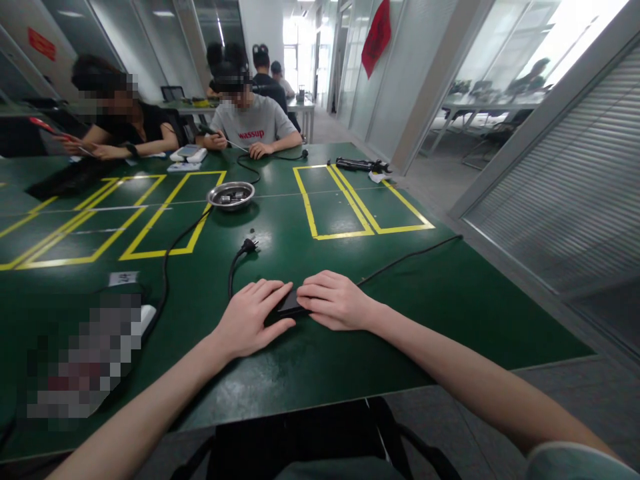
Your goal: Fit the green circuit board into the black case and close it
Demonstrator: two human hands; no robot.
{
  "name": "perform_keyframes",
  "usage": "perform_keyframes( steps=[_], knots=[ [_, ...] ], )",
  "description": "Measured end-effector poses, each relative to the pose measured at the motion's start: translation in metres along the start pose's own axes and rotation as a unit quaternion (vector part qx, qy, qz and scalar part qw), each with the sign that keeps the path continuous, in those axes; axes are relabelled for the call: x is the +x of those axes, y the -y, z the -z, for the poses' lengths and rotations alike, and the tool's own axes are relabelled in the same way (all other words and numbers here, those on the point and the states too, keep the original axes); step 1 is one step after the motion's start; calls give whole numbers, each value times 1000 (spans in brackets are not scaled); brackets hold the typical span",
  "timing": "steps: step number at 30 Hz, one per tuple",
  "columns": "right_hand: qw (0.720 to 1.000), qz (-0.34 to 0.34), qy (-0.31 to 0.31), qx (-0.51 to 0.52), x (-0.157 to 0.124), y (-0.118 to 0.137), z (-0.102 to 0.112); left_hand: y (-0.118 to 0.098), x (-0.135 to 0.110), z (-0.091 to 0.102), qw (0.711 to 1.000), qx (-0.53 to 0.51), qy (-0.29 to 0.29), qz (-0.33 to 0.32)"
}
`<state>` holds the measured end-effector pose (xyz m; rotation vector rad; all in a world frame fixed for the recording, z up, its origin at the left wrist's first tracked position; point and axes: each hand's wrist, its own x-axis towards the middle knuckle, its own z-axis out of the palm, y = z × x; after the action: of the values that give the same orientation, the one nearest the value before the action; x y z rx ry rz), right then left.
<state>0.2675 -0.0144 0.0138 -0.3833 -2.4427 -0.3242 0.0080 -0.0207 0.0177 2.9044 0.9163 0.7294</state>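
From my far-off seat I see a small black box point(289, 304) near the front edge of the green table point(500, 307), right between my two hands; my left hand point(253, 313) pinches its left end, fingers on top and thumb out along the near side; my right hand point(336, 301) has its fingers bunched close together on the right end, and I cannot tell where that thumb presses; I cannot tell if the box touches the table. A black plug point(249, 247) lies just past my left hand, on a short bent cord point(231, 277); a thin black cable point(410, 255) runs off from behind my right hand; farther back sits a shiny bowl point(231, 206) with little metal bits point(233, 198) inside; across the table, a person in a grey shirt point(257, 120) holds a thin stick.
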Motion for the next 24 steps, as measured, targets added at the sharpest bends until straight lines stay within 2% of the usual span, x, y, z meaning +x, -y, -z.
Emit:
perform_keyframes(
  steps=[4, 8, 12, 16, 19, 24],
  knots=[
    [1000, 0, -22, -12, 4, 0, -2, -1, 4, 1, 995, -63, 32, 70],
    [999, -9, -51, -3, 3, -6, -5, 0, 8, 0, 972, -188, 39, 136],
    [999, -8, -45, 2, 1, -8, -7, 0, 10, 1, 951, -264, 38, 157],
    [999, -23, -34, 3, 0, -9, -5, 1, 7, 1, 953, -259, 7, 157],
    [999, -37, 0, 30, -2, -12, -1, 2, 5, 1, 961, -225, -16, 160],
    [987, -132, 24, 89, -5, -18, 0, 3, 3, 1, 974, -179, -24, 134]
  ],
)
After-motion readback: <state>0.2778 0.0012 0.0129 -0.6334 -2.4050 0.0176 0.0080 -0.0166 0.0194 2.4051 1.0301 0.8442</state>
